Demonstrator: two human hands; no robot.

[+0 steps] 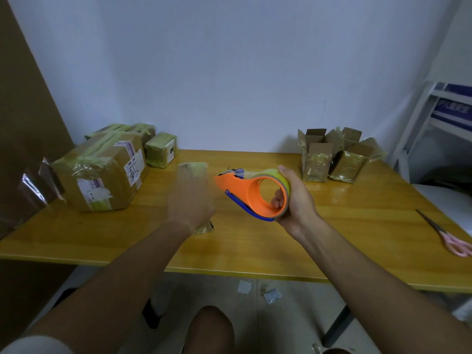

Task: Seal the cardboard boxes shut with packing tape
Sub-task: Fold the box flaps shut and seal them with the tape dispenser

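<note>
My right hand (293, 198) grips an orange tape dispenser (245, 190) with a blue blade guard and a yellowish tape roll. Its fingers curl through the roll's core, above the middle of the wooden table (255, 246). My left hand (190, 203) is motion-blurred over a small tape-wrapped box (192, 167) lying on the table just left of the dispenser. The blur hides its fingers, so its hold on the box is unclear. Two open small boxes (318, 154) (351, 159) stand at the back right with their flaps up.
Several taped cardboard parcels (102, 175) sit at the back left, and a smaller one (161, 149) is by the wall. Pink-handled scissors (447, 236) lie near the right edge. A white shelf (434, 111) stands at right. Paper scraps (270, 295) lie on the floor.
</note>
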